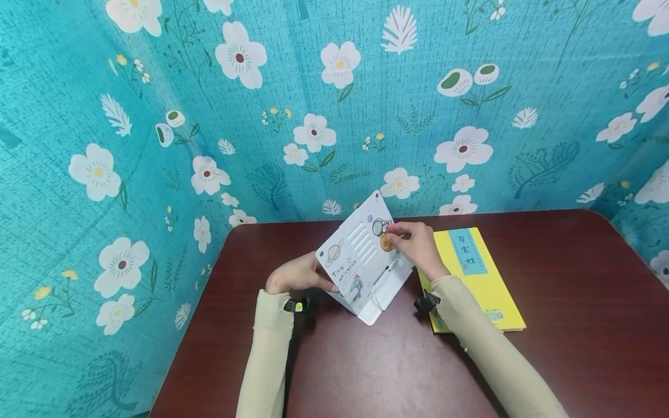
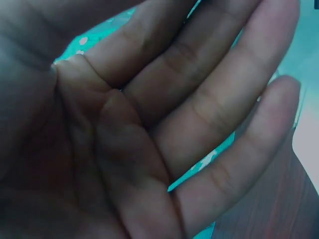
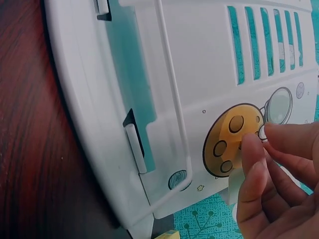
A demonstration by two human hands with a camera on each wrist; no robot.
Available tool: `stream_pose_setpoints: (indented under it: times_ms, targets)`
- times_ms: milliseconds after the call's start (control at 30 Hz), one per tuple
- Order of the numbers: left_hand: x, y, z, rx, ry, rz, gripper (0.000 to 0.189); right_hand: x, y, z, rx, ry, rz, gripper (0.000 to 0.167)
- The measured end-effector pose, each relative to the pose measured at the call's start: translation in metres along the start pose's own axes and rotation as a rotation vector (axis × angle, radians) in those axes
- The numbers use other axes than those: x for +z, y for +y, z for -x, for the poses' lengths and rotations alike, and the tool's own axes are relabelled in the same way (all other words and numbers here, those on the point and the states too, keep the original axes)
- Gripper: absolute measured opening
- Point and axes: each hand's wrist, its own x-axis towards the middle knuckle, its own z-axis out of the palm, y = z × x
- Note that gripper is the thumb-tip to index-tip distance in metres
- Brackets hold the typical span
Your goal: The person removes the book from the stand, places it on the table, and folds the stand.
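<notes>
A white book stand (image 1: pixel 360 255) printed with "Tiny universe", a ringed planet and an astronaut is held tilted above the table. My left hand (image 1: pixel 299 274) grips its left edge, thumb in front and the other fingers behind. In the left wrist view those long fingers (image 2: pixel 209 104) reach toward the stand's edge. My right hand (image 1: pixel 415 244) has its thumb and fingertips bunched at the astronaut and orange planet print. Beside these fingertips, a pale translucent piece (image 3: pixel 233 188) shows at the stand's edge; I cannot tell whether they pinch it. A white wire bar (image 3: pixel 172 79) crosses the stand's lower front.
On the dark red-brown table (image 1: pixel 580 278), a yellow book (image 1: pixel 496 296) with a blue title panel lies right of the stand, partly under my right forearm. Teal flowered cloth (image 1: pixel 355 104) hangs along the back and left side.
</notes>
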Motion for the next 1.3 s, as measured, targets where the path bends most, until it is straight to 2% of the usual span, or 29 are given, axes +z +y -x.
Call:
stream_pose_setpoints:
  times_ms: [300,633,900,1167,1300]
  targets:
    - [0.010,0.005,-0.004,0.020,-0.010,-0.004,0.069,0.007,0.000,0.002,-0.039,-0.023,0.005,0.023]
    - [0.017,0.007,-0.012,0.118,-0.088,0.009,0.072,0.011,-0.001,0.004,-0.051,-0.054,-0.004,0.024]
    - [0.027,0.013,-0.019,0.159,-0.133,0.011,0.086,0.012,-0.002,0.004,-0.060,-0.053,0.030,0.022]
    - [0.036,0.018,-0.024,0.160,-0.108,0.036,0.082,0.012,0.000,0.004,-0.077,-0.073,0.017,0.022]
    - [0.039,0.019,-0.027,0.181,-0.116,0.023,0.089,0.012,-0.001,0.005,-0.069,-0.090,0.012,0.022]
